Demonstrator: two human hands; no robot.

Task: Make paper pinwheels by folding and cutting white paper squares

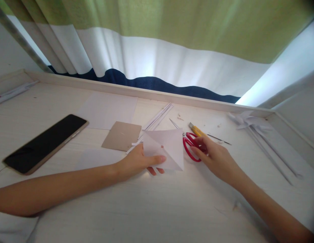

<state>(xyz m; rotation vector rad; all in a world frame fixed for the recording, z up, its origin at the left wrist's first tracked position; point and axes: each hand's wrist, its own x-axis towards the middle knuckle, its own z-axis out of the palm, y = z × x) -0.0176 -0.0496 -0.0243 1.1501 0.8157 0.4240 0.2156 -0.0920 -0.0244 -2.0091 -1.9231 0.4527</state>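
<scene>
My left hand (144, 160) pinches a square of white paper (173, 143), thumb on top and fingers beneath. Diagonal creases run across the paper, and a small reddish mark shows near its middle. At the right, my right hand (211, 152) has its fingers closed on the red handles of a pair of scissors (188, 153). The paper partly covers the scissor blades, whose tips poke out behind it. Just beyond the right hand lies a yellow utility knife (196, 130), beside a thin dark pointed rod (219, 139).
A black-screened phone (47, 143) lies at the left. Near the middle are a brown card square (122, 136), a white sheet (110, 108) and narrow paper strips (159, 116). Paper pinwheels (248, 121) on sticks rest at the right. A raised rim (126, 90) borders the table before a curtain (157, 50).
</scene>
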